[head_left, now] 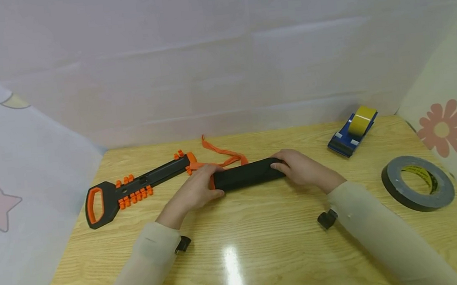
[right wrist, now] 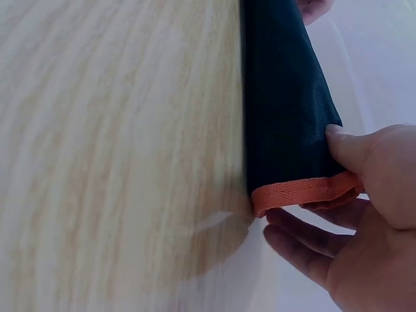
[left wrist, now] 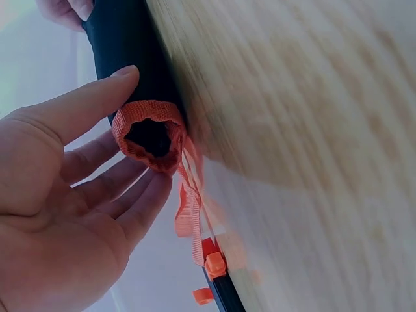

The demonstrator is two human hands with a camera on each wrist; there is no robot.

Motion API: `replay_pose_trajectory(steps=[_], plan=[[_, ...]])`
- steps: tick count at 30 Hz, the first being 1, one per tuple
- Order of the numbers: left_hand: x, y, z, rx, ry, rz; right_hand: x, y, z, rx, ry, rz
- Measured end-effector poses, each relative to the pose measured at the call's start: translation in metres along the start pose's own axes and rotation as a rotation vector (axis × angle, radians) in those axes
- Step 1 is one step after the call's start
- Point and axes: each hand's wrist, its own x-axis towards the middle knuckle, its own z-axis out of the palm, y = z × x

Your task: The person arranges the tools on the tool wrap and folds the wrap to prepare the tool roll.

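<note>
Both hands hold a black fabric sleeve (head_left: 250,174) with orange-trimmed ends, lying crosswise at the middle of the wooden table. My left hand (head_left: 199,186) grips its left end, thumb on the near side and fingers around the far side. In the left wrist view, that end's orange rim (left wrist: 148,110) gapes into a dark hollow. My right hand (head_left: 297,168) pinches the other end, its thumb on the black cloth beside the orange edging (right wrist: 302,191) in the right wrist view. Orange straps (head_left: 229,153) trail behind the sleeve.
Left of the sleeve lies a black bar (head_left: 169,171) with orange clips and a loop handle (head_left: 101,205). A blue tape dispenser (head_left: 342,143) with yellow tape stands at the back right. A grey tape roll (head_left: 412,191) lies near the right edge. Sheets wall the table's back and sides.
</note>
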Motion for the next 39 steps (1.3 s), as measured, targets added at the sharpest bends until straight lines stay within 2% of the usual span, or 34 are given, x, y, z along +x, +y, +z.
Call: replay_pose_trajectory(steps=[4,7,9,16,20,24,32,39], plan=[[0.001,-0.001,-0.001,0.016,-0.009,0.005,-0.001,0.001,0.002,-0.001,0.028,0.015],[0.002,-0.003,0.0,0.023,-0.016,0.002,-0.005,-0.001,0.004,-0.033,0.085,0.01],[0.003,-0.005,0.0,0.024,-0.021,0.0,-0.009,-0.004,0.005,-0.073,0.124,-0.017],[0.004,-0.005,-0.004,0.038,-0.038,0.011,-0.021,-0.012,0.015,-0.244,0.225,-0.193],[0.007,-0.007,-0.006,0.01,-0.047,0.026,-0.021,-0.011,0.018,-0.258,0.262,-0.194],[0.009,-0.008,-0.008,-0.036,-0.054,0.019,-0.02,-0.009,0.02,-0.256,0.265,-0.175],[0.015,-0.008,-0.011,-0.065,-0.023,0.029,-0.019,-0.005,0.018,-0.296,0.251,-0.169],[0.024,-0.009,-0.012,-0.089,0.008,0.011,-0.019,-0.002,0.02,-0.253,0.223,-0.127]])
